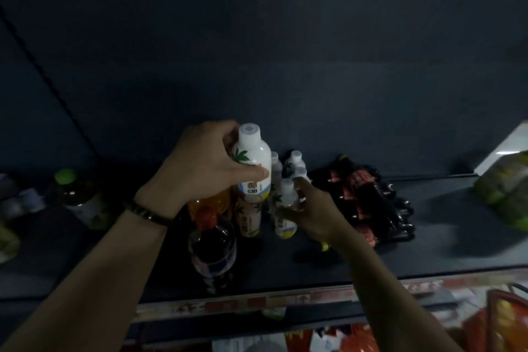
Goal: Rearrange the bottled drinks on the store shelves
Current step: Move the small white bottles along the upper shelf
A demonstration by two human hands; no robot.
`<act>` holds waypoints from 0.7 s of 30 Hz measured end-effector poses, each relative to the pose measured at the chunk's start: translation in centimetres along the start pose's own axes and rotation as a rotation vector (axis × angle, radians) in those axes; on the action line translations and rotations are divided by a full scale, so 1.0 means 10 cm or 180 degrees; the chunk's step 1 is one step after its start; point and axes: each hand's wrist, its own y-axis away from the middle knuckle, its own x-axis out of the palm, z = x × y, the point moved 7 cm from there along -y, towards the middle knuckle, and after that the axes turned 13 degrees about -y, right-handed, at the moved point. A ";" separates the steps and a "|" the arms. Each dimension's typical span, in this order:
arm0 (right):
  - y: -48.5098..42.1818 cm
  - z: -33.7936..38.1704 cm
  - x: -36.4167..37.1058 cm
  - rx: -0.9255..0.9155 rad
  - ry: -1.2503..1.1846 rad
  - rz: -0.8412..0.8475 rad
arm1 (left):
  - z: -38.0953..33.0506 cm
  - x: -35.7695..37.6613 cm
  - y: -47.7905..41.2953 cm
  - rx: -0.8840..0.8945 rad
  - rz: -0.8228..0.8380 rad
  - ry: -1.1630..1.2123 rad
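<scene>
- The left forearm (94, 274) reaches up from the lower left, bare, with a dark bracelet (148, 213) on the wrist.
- The left hand (200, 168) is raised and grips a white bottle (253, 156). Its thumb lies across the front of the bottle and its fingers curl round the far side, near the neck.
- The right forearm (394, 303) comes in from the lower right, bare.
- The right hand (317, 210) is lower, with its back to the camera. Its fingers and thumb curl round a smaller bottle (285, 200) just below the cap.
- The two hands are near each other but do not touch.
</scene>
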 end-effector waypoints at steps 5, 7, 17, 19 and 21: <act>-0.07 -0.24 0.27 -0.0025 0.0155 0.0184 | 0.05 0.21 -0.06 -0.0236 0.0334 -0.0392; -0.08 -0.28 0.32 -0.0084 0.0012 0.0056 | 0.02 0.27 -0.06 -0.0201 0.0480 -0.0452; 0.14 0.24 -0.36 -0.0576 -0.1057 -0.0430 | -0.40 0.37 -0.23 0.0106 0.0458 -0.0599; 0.20 0.53 -0.56 -0.0744 -0.1157 -0.0012 | -0.56 0.42 -0.26 0.0210 0.0474 -0.0502; 0.19 0.69 -0.71 -0.0797 -0.0827 0.0088 | -0.73 0.46 -0.29 0.0286 0.0444 -0.0460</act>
